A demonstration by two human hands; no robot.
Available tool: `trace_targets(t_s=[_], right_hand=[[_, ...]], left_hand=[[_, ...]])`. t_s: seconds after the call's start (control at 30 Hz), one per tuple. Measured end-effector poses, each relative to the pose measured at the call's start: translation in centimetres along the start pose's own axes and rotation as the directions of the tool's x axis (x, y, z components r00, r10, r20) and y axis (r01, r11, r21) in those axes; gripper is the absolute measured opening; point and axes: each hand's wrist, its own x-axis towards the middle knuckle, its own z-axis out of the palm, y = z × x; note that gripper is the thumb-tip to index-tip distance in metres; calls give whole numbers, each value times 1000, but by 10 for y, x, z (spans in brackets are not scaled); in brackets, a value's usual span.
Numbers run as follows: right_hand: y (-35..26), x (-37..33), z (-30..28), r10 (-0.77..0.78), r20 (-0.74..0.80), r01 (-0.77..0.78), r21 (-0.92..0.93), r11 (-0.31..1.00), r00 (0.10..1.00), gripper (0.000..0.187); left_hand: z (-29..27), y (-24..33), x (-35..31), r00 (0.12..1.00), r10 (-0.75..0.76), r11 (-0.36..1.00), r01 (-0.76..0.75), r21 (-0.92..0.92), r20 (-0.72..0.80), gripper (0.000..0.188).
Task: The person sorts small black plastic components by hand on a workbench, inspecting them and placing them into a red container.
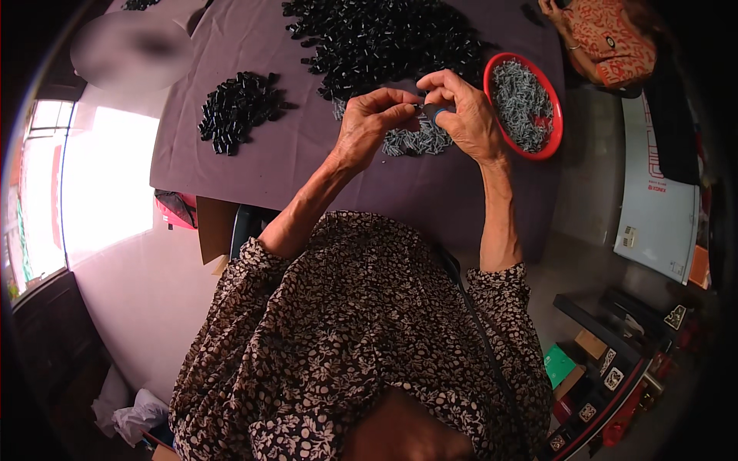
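Note:
Both hands meet over the near part of the table, fingertips almost touching. My left hand point(369, 127) is closed in a pinch on a small black piece, mostly hidden by the fingers. My right hand point(470, 123) is also closed, its thumb and fingers pressed together beside that piece; a blue band shows at the thumb. What the right fingers grip is too small to make out. Beneath the hands lies a pile of thin grey screw-like pieces point(419, 140). Beyond them spreads a large heap of short, shiny black pieces point(377, 46).
A red basin point(555, 142) full of similar grey pieces stands right of my right hand. A smaller heap of black pieces point(238, 111) lies left on the purple-grey tablecloth point(269, 169). Another person's patterned sleeve point(611, 42) and arm are at the far right corner.

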Motion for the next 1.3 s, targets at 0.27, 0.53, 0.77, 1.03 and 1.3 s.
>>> trace_targets(t_s=[0.27, 0.53, 0.77, 1.03, 1.3], right_hand=[[-4, 0, 1, -45, 28, 49, -153, 987, 999, 41], [-5, 0, 5, -86, 17, 88, -203, 975, 996, 41], [19, -7, 2, 91, -66, -82, 123, 989, 994, 27], [92, 13, 11, -39, -182, -30, -365, 930, 983, 25], [103, 26, 21, -93, -70, 41, -538, 842, 993, 25]], left_hand=[[1, -2, -2, 997, 71, 964, -70, 255, 5, 14], [2, -7, -1, 997, 69, 959, -61, 275, -21, 17], [-11, -11, -2, 986, -165, 986, 166, 21, -17, 14], [-22, -10, 5, 989, -134, 987, 128, -94, -60, 11], [-27, -7, 8, 990, -108, 992, 102, -77, -90, 10]])
